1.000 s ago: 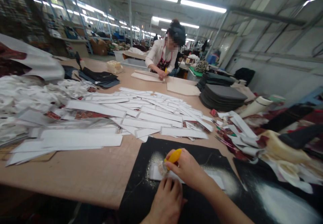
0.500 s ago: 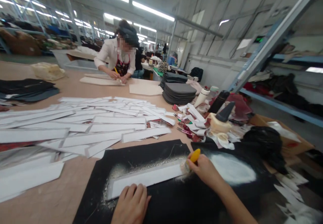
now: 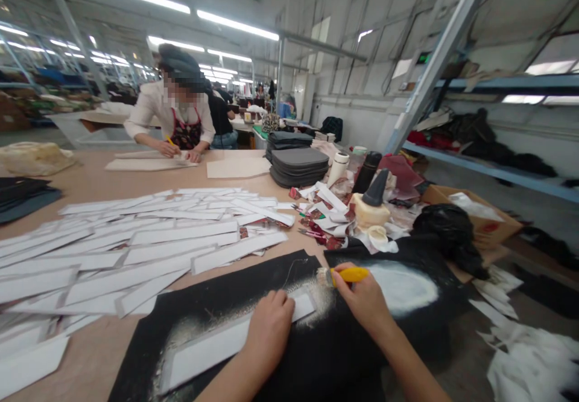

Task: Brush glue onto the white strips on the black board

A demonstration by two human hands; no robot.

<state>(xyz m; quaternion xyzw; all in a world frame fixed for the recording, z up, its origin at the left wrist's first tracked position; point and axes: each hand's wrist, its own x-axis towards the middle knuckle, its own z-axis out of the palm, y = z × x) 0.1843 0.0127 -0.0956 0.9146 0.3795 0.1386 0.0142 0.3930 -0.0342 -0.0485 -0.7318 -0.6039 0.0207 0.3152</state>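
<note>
The white strip (image 3: pixel 203 355) lay on a black sheet (image 3: pixel 244 281), set at a slant right in front of the person. It looked long, thin and flat, with a white middle and a pale grey edge. Dusty, crumbly marks spread on the black around it, so the sheet was maybe there to keep the table (image 3: pixel 85 175) clean.

The left hand (image 3: pixel 271 320) lay across the strip near its far end, with its fingers close together and a bit bent. That was likely to stop it from sliding. Its thumb was hidden, so I could not tell if it pinched the strip or only pressed down.

The right hand (image 3: pixel 362 296) was closed around the yellow handle of a brush (image 3: pixel 350 274). The hairs pointed left, just past the strip's far end. I could not tell if they touched the sheet. A wet-looking white patch (image 3: pixel 407 290) was on the black stuff to the right, perhaps put there so the brush could get to it easily.

Many more white strips (image 3: pixel 190 233) lay in a loose heap behind and to the left, close by. Past them, a co-worker (image 3: pixel 174 112) leaned over pale pieces, near a stack of dark pads (image 3: pixel 301 166).
</note>
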